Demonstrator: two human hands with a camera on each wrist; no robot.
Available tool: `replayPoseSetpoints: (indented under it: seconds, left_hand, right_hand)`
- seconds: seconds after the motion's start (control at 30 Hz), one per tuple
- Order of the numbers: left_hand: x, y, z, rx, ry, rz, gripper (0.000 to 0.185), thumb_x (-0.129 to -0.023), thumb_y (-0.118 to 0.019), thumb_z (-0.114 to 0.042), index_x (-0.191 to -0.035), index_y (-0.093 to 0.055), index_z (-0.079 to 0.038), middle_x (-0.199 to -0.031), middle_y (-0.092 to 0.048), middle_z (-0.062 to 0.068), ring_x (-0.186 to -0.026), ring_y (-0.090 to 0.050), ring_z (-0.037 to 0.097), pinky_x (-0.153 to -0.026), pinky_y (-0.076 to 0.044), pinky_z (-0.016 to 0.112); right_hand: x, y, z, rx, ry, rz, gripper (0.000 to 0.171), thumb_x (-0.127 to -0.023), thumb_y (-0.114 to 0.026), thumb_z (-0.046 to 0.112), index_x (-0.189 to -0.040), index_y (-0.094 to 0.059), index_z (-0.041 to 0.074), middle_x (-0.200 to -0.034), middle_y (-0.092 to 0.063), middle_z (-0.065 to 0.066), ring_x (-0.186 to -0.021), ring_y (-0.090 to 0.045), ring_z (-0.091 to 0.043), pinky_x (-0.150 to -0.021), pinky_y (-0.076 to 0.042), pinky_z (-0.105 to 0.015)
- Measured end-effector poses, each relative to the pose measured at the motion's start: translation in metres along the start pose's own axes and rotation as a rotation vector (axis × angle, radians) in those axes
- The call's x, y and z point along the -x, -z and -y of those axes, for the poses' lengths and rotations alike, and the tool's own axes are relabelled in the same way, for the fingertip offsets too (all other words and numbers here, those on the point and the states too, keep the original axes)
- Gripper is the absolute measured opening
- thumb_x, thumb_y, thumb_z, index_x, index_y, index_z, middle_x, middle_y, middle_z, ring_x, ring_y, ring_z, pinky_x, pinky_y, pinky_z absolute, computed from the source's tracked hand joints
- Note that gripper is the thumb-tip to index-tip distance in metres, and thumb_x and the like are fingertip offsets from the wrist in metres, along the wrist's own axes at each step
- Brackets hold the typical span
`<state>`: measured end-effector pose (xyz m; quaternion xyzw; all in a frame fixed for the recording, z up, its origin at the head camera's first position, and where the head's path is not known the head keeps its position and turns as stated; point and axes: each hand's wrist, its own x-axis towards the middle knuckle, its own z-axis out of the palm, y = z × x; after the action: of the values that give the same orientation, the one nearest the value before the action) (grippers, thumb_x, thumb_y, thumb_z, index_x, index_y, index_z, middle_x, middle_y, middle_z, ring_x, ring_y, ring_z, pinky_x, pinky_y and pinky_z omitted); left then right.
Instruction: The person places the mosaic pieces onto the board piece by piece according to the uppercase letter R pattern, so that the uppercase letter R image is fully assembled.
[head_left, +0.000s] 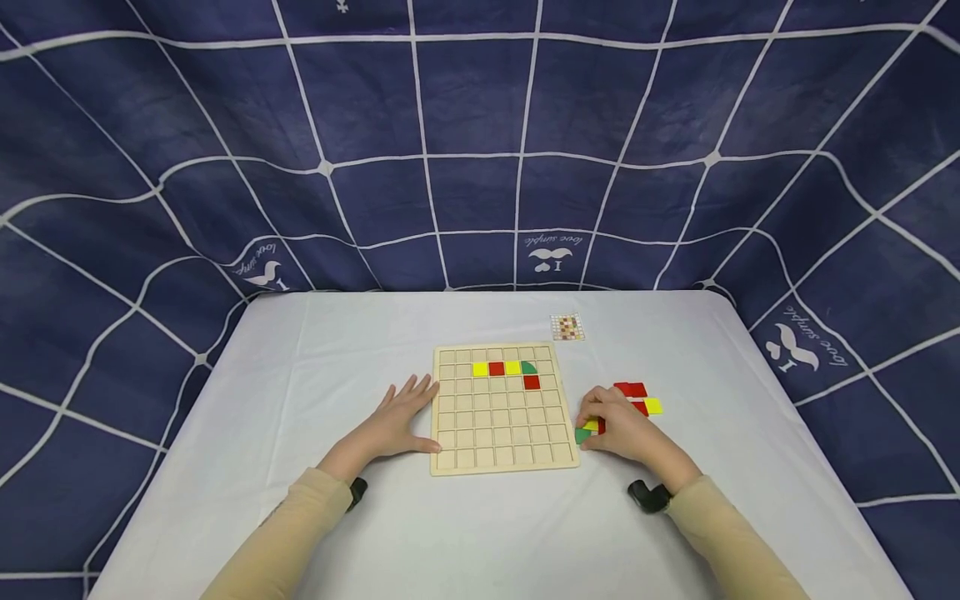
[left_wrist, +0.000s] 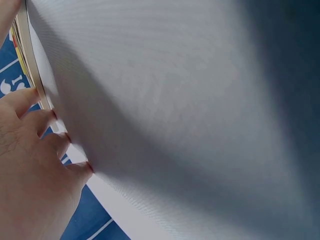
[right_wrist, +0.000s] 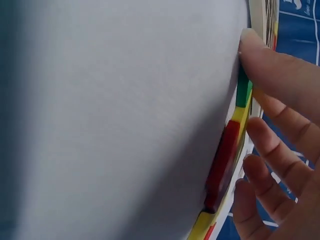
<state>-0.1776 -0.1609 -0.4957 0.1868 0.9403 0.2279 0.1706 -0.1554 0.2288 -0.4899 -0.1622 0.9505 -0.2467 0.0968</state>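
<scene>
A white-clothed table [head_left: 300, 375] is backed by a navy cloth with a white web pattern [head_left: 480, 125]. The square wooden grid board [head_left: 501, 408] is steadied by the left hand [head_left: 397, 421], laid flat with fingers spread. The loose pile of red, yellow and green tiles [head_left: 626, 404] beside the board is touched by the right hand [head_left: 626, 433], its fingers loosely bent over a green tile [head_left: 582, 435].

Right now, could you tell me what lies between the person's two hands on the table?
In the head view, the wooden grid board lies between the left hand and the right hand.
</scene>
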Motion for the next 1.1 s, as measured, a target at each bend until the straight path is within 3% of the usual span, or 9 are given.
replayPoseSetpoints:
  seconds: [0.3, 0.5, 0.63, 0.83, 1.1]
  left_hand:
    - [0.000, -0.002, 0.001, 0.008, 0.003, 0.001, 0.112, -0.068, -0.083, -0.054, -0.155, -0.029, -0.008, -0.165, -0.016, 0.014, -0.154, -0.005, 0.036, -0.123, -0.002, 0.059]
    - [0.000, -0.002, 0.002, 0.009, 0.006, -0.003, 0.112, -0.068, -0.083, -0.054, -0.155, -0.029, -0.009, -0.165, -0.016, 0.013, -0.154, -0.005, 0.036, -0.123, -0.002, 0.059]
    - [0.000, -0.003, 0.002, 0.009, 0.003, -0.004, 0.113, -0.068, -0.083, -0.055, -0.155, -0.029, -0.009, -0.165, -0.016, 0.013, -0.154, -0.005, 0.036, -0.123, -0.002, 0.058]
    - [0.000, -0.003, 0.002, 0.008, -0.001, -0.007, 0.113, -0.068, -0.082, -0.056, -0.155, -0.029, -0.009, -0.165, -0.017, 0.012, -0.154, -0.005, 0.035, -0.123, -0.002, 0.058]
    - [-0.001, -0.003, 0.003, 0.011, -0.003, -0.009, 0.112, -0.068, -0.083, -0.055, -0.155, -0.029, -0.009, -0.165, -0.017, 0.012, -0.154, -0.005, 0.035, -0.123, -0.002, 0.058]
  right_hand:
    - [-0.006, -0.001, 0.001, -0.012, -0.007, 0.046, 0.021, -0.074, -0.086, 0.018, -0.080, -0.068, 0.024, -0.102, -0.057, 0.009, -0.103, -0.045, -0.016, -0.079, -0.047, -0.029]
    - [-0.009, 0.002, -0.002, -0.067, -0.061, 0.057, 0.025, -0.074, -0.086, 0.017, -0.083, -0.063, 0.022, -0.086, -0.059, 0.008, -0.087, -0.047, -0.014, -0.069, -0.043, -0.023]
    - [-0.009, 0.004, -0.009, -0.157, -0.090, 0.062, 0.023, -0.076, -0.085, 0.016, -0.084, -0.063, 0.019, -0.077, -0.057, 0.006, -0.077, -0.050, -0.012, -0.065, -0.043, -0.020]
    - [-0.014, 0.007, -0.015, -0.340, -0.117, 0.015, 0.017, -0.080, -0.082, 0.018, -0.089, -0.067, 0.015, -0.081, -0.063, 0.002, -0.074, -0.056, -0.013, -0.066, -0.048, -0.018]
    - [-0.037, 0.008, 0.007, -0.580, -0.204, -0.051, 0.026, -0.087, -0.076, 0.023, -0.108, -0.072, 0.009, -0.091, -0.071, -0.002, -0.079, -0.061, -0.016, -0.071, -0.052, -0.021]
